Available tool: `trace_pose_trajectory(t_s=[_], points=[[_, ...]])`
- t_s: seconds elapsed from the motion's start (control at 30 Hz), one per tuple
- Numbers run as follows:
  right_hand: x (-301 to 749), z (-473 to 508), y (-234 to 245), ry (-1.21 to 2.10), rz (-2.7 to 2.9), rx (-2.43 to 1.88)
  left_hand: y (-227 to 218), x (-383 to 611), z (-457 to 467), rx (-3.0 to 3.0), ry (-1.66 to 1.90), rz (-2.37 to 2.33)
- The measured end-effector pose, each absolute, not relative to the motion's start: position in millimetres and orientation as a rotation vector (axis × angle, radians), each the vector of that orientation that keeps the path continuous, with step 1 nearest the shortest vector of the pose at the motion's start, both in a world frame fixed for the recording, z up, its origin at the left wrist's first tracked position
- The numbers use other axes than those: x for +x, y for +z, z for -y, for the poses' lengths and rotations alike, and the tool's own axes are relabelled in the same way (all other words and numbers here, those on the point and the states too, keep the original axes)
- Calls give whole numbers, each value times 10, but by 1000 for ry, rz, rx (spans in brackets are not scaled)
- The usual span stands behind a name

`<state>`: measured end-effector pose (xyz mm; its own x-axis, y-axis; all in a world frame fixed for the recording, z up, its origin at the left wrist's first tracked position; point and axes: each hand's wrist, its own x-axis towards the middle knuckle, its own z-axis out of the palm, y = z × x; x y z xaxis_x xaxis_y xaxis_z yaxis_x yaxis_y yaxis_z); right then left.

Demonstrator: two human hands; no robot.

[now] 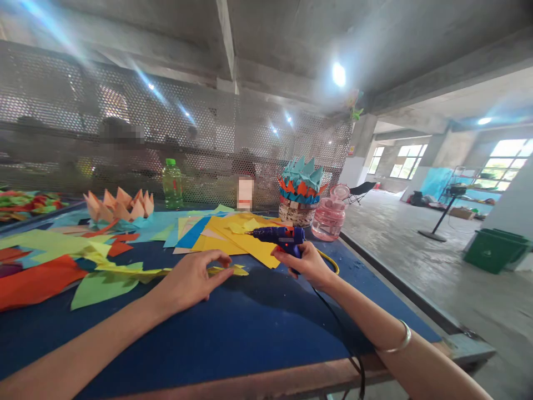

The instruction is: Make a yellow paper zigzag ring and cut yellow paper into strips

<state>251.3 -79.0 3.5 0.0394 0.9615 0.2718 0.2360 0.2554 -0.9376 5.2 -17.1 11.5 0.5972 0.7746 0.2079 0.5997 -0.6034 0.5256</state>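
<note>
My right hand [306, 261] clenched round blue glue gun [280, 236], nozzle aimed left over yellow paper sheets [233, 236]. My left hand [195, 278] released, fingers resting flat on folded yellow-green paper strip [166, 271], pinning it to blue surface [250, 322] for steadiness.

A blue-topped table [250, 328] carries scattered coloured paper sheets [233, 236], an orange folded paper crown [120, 204], 1 green bottle [172, 184], a woven basket [297, 211] and a pink jar [328, 218]
</note>
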Motion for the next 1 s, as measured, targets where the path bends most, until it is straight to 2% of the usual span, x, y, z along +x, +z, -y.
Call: trace_pose_trajectory(t_s=[0.27, 0.77, 0.87, 1.0], points=[[2518, 791, -8, 878, 1431, -1051, 132, 43, 205, 2385, 586, -1095], [2521, 785, -28, 848, 1492, -1075, 118, 38, 216, 2347, 605, -1064], [2545, 781, -15, 709, 1567, -1212, 105, 40, 203, 2366, 590, -1072], [2632, 800, 44, 333, 1818, -1410, 86, 23, 170, 2420, 586, -1122]])
